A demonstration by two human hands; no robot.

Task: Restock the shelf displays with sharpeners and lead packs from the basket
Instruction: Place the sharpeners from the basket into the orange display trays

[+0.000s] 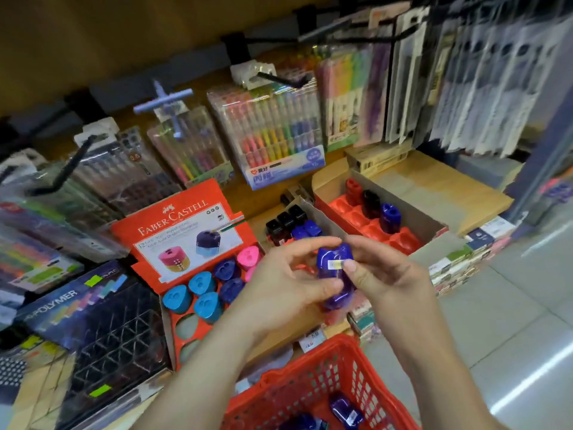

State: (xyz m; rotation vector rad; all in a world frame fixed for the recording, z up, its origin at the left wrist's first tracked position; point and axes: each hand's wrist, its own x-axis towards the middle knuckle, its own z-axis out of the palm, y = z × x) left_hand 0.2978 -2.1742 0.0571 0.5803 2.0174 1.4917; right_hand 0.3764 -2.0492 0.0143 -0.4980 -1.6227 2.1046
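Observation:
Both hands hold one blue sharpener (pixel 336 283) with a small white label, above the front edge of the shelf. My left hand (pixel 279 283) grips its left side with curled fingers. My right hand (pixel 381 268) pinches its right side, thumb on the label. Below them the red basket (pixel 310 386) holds more blue sharpeners (pixel 345 409). The red Faber-Castell display box (pixel 186 240) on the left carries light blue, dark blue and pink sharpeners, with several bare round holes at its front. A second red tray (pixel 400 240) behind the hands holds a red, a black and a blue sharpener.
Loose black and blue sharpeners (pixel 288 225) lie between the two displays. A dark lead-pack display (pixel 102 330) marked POLYMER sits far left. Packs of coloured pens (pixel 273 131) hang on hooks over the shelf. Stacked small boxes (pixel 459 262) line the shelf's right edge beside the tiled floor.

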